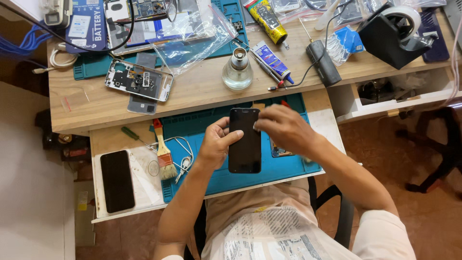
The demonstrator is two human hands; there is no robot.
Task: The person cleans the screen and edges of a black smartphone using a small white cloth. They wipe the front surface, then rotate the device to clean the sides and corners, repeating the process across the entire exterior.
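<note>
Black rectangular phone (244,140): glossy glass face, smooth, held in the left hand (217,143). Teal rubbery work mat (284,168): matt. Pale wood-grain tabletop (202,89): smooth laminate look. Small clear glass bottle (237,72): shiny, metal cap. Clear plastic bag (195,36): crinkled, glossy. Wooden-handled brush (164,153): pale bristles.

A phone (244,140) lies on the mat (288,168) between both hands; left of it a brush (163,153), further left a second phone (117,181).
</note>
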